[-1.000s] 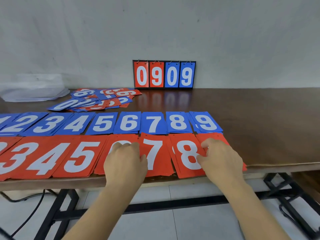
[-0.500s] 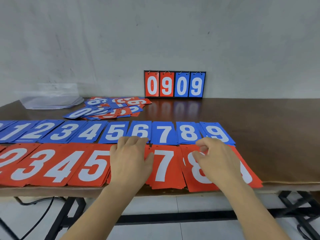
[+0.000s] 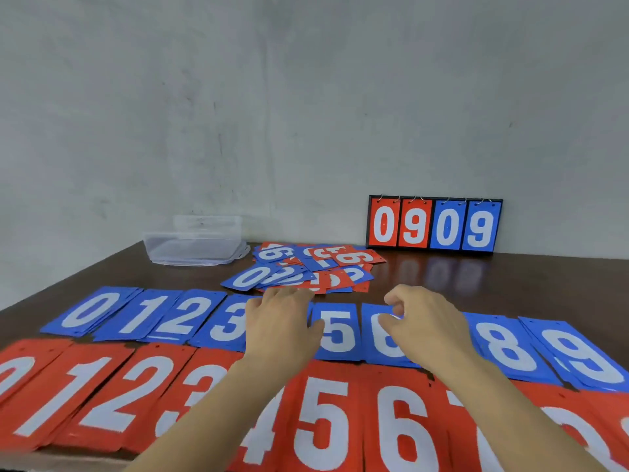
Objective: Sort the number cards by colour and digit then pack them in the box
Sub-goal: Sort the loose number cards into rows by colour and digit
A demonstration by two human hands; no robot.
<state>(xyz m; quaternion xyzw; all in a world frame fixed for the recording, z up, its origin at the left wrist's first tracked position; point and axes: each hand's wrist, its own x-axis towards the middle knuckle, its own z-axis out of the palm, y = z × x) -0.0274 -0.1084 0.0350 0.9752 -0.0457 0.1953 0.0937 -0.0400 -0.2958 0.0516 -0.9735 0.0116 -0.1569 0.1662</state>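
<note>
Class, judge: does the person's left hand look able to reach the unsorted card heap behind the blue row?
Probably yes. The left hand is over the blue row of number cards, fingertips at the near edge of the red-and-blue card heap, nothing between.

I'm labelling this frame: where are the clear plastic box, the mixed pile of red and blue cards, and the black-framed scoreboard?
clear plastic box (image 3: 190,248), head view, front wall.
mixed pile of red and blue cards (image 3: 253,276), head view, blue 0 card.
black-framed scoreboard (image 3: 446,212), head view, blue 0 panel.
</note>
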